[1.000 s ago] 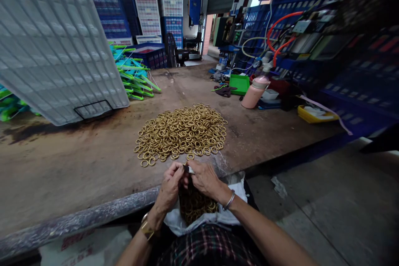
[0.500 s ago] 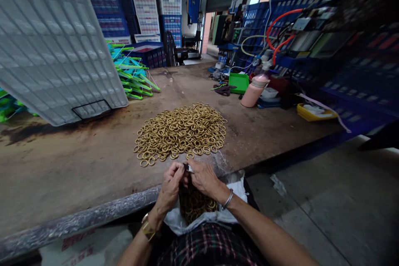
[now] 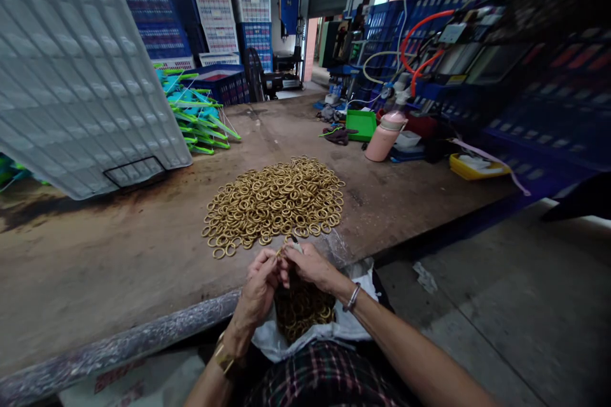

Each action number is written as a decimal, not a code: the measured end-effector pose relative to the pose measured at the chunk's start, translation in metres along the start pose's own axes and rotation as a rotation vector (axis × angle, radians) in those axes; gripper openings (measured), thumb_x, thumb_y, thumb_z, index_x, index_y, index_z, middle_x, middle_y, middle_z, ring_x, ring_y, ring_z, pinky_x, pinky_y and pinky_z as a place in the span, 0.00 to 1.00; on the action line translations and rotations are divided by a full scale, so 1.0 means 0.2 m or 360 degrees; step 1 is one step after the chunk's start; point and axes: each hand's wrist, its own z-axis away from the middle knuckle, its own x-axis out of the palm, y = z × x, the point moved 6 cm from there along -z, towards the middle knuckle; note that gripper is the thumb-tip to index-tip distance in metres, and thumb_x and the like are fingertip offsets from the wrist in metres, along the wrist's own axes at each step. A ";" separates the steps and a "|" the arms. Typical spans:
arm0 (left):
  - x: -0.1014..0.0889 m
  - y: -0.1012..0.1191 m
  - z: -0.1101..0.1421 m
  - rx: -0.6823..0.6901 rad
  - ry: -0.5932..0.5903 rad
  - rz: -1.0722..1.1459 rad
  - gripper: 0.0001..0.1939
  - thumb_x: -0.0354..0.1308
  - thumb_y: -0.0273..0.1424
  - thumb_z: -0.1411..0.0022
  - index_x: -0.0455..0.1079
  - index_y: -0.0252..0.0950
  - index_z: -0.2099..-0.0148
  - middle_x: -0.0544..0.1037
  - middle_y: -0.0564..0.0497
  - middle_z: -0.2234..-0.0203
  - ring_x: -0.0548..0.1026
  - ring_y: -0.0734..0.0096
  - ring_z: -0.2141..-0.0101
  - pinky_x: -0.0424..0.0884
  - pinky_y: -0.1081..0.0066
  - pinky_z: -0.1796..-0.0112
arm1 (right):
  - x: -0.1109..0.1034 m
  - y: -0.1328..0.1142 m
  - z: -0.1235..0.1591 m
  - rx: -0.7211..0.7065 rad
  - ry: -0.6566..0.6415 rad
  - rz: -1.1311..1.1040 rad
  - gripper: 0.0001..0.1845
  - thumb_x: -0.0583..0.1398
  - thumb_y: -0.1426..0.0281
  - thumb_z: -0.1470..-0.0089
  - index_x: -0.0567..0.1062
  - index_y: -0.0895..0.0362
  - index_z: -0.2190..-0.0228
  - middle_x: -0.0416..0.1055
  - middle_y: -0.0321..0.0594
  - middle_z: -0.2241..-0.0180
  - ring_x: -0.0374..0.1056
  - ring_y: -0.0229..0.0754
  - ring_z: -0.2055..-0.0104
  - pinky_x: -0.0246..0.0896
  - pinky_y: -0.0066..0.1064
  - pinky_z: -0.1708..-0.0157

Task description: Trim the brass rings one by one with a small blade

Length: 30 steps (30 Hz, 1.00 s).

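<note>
My left hand [image 3: 261, 283] is closed, its fingertips pinching a small brass-coloured ring [image 3: 279, 254] seen nearly edge-on. Against it, my right hand [image 3: 312, 267] is closed around a slim pale tool with a dark end [image 3: 296, 244], which pokes up above the thumb; its kind cannot be made out. Both hands meet at the table's near edge, fingertips almost touching. Just beyond them spreads a heap of brass-coloured rings [image 3: 277, 200]. Below, more rings [image 3: 308, 315] lie in an open white sack [image 3: 351, 324] on my lap, partly hidden by my hands.
A large whitish ribbed crate [image 3: 90, 76] stands tilted at the left of the wooden table [image 3: 119, 254], beside green and blue plastic pieces [image 3: 203, 117]. On the right are a pink bottle [image 3: 383, 137], a green tray [image 3: 361, 125] and a yellow tray [image 3: 477, 167]. Blue crates [image 3: 548, 95] stand beyond.
The pale tool's dark end has moved away from my left fingertips and now points upward above my right thumb. The ring shows between my left fingertips. The view has shifted slightly.
</note>
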 end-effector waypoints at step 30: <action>-0.07 0.02 0.03 0.0257 0.0331 -0.0848 0.12 0.52 0.40 0.44 0.64 0.35 0.67 0.68 0.56 0.79 0.65 0.79 0.81 0.65 0.78 0.80 | -0.05 0.02 -0.02 -0.0023 0.0330 0.0330 0.15 0.50 0.65 0.48 0.62 0.57 0.83 0.58 0.30 0.84 0.52 0.31 0.82 0.46 0.24 0.80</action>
